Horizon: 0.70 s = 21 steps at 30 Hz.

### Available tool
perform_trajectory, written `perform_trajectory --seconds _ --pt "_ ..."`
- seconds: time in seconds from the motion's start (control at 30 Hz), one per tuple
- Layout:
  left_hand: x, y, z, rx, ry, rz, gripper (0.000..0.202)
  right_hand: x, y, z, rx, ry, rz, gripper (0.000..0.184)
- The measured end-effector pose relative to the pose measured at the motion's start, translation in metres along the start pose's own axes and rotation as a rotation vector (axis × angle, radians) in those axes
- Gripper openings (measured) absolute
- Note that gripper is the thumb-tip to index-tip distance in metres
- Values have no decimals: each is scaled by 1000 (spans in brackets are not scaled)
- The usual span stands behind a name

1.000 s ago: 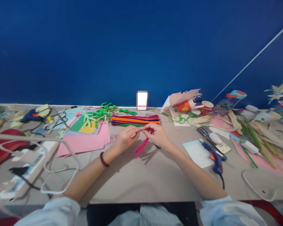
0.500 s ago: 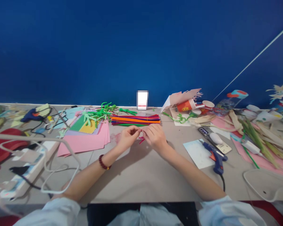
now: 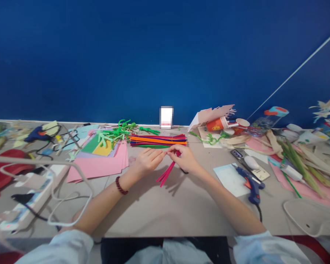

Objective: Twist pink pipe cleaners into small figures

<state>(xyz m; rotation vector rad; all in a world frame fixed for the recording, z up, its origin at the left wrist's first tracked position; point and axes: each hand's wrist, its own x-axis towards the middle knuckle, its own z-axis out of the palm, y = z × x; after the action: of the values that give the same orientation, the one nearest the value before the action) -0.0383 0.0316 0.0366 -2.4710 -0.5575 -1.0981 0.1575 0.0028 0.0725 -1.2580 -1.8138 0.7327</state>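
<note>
the right hand (image 3: pixel 183 157) pinches magenta pipe cleaners (image 3: pixel 167 172) — free ends splaying toward seven o'clock, below the fingers. the left hand (image 3: pixel 150 160) meets it at the fingertips; whether it grips anything i cannot tell. at twelve — a multicoloured pipe-cleaner bundle (image 3: pixel 158 140); pink paper (image 3: pixel 99 168) at nine.

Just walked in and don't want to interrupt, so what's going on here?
A person is working with both hands over a cluttered table. The right hand holds some pink pipe cleaners, their loose ends fanning out toward the person. The left hand meets it at the fingertips; whatever it pinches is too small to tell. A multicoloured bundle lies just beyond the hands.
</note>
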Motion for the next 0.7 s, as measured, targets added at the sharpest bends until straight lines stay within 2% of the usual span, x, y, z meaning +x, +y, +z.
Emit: perform_trajectory --seconds 0.07,0.13,0.27,0.4,0.53,0.63,0.7 --pt "0 1 -1 30 -22 20 18 0 -1 1 -22 0 -26 8" --pt "1 4 -2 31 -26 -28 17 -1 0 4 -83 25 -84 8" --pt "10 12 -5 -88 10 -209 14 -4 5 9 -311 117 -281 10" --pt "21 15 -8 -395 -2 -461 13 -5 10 9 -539 166 -512 16" --pt "26 5 -10 -780 -137 -722 22 -5 10 6 -642 122 -621 22" --pt "24 -7 -12 -1074 -280 -829 27 -5 9 7 -607 71 -641 23" --pt "23 -13 -13 -1186 -357 -879 27 -4 9 8 -544 72 -621 22"
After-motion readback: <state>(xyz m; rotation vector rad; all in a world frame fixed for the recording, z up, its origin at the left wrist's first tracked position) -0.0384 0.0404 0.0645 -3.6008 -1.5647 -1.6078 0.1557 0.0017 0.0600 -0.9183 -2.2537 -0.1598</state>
